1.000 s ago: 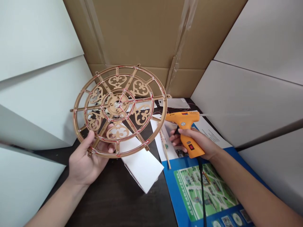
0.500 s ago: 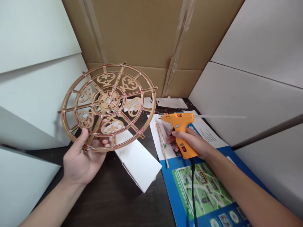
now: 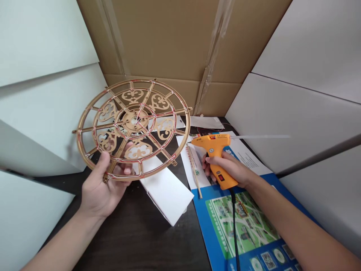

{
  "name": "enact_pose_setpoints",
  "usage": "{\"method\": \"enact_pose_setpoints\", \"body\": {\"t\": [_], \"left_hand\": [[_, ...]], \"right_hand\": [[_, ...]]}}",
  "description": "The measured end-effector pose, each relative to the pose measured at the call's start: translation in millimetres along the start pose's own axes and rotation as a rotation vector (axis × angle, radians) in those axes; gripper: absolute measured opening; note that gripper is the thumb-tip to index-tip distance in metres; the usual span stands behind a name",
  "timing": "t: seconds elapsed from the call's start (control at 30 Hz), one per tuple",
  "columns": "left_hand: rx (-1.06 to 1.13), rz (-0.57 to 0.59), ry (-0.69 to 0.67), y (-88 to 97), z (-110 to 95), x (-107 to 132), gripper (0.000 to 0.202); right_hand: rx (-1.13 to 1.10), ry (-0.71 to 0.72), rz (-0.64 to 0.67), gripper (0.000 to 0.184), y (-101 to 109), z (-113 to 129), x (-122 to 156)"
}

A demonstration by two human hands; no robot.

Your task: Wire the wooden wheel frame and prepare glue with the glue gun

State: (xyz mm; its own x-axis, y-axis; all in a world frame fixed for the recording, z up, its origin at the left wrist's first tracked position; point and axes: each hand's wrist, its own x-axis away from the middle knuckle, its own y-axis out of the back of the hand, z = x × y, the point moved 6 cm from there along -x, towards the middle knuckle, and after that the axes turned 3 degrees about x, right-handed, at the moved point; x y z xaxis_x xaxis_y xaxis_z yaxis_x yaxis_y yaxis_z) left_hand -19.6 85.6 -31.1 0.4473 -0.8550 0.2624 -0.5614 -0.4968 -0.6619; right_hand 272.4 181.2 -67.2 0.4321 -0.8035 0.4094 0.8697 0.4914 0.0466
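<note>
My left hand (image 3: pixel 104 188) grips the lower left rim of a round gold-coloured openwork frame (image 3: pixel 131 117), thumb in front and fingers behind. Spokes, rings and scroll-shaped ornaments make up the frame, and red and white wires run along it to the hub. In my right hand (image 3: pixel 234 167) is an orange hot glue gun (image 3: pixel 216 146), my fingers wrapped round its handle. Its nozzle points left, just apart from the frame's right edge. A clear glue stick (image 3: pixel 259 137) sticks out of its back, and a black cord (image 3: pixel 234 229) hangs from the handle.
A white box (image 3: pixel 169 192) lies on the dark table (image 3: pixel 135 237) beneath the frame. Right of it, a printed blue and white sheet (image 3: pixel 204 222) carries a thin wooden stick (image 3: pixel 197 180). Flat white pieces (image 3: pixel 207 122) lie behind. Cardboard (image 3: pixel 163 41) and white panels (image 3: pixel 304 98) enclose the table.
The frame in my left hand has shifted slightly right and down. The glue gun stays in my right hand with only a small shift, its nozzle now closer to the frame's rim.
</note>
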Motion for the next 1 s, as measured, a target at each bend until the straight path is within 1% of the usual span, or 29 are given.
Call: {"method": "enact_pose_setpoints", "body": {"t": [0.1, 0.27, 0.43, 0.73, 1.0], "left_hand": [[-0.004, -0.007, 0.000, -0.2, 0.2, -0.6, 0.048], [-0.027, 0.020, -0.015, -3.2, 0.7, -1.0, 0.047], [-0.049, 0.013, -0.036, -2.8, -0.4, -0.5, 0.049], [-0.057, 0.052, -0.076, -0.2, 0.2, -4.1, 0.042], [-0.085, 0.064, -0.064, -1.5, -2.6, -0.6, 0.043]], "right_hand": [[0.000, -0.007, 0.005, 0.033, -0.9, -0.2, 0.6], [0.004, -0.003, 0.020, 0.032, -1.9, 0.5, 1.8], [0.021, -0.015, 0.012, 0.031, -0.4, -0.4, 1.0], [0.030, -0.011, 0.019, 0.031, -2.1, 2.0, 1.4], [0.020, -0.009, 0.011, 0.031, -0.2, 1.0, 0.4]]}}
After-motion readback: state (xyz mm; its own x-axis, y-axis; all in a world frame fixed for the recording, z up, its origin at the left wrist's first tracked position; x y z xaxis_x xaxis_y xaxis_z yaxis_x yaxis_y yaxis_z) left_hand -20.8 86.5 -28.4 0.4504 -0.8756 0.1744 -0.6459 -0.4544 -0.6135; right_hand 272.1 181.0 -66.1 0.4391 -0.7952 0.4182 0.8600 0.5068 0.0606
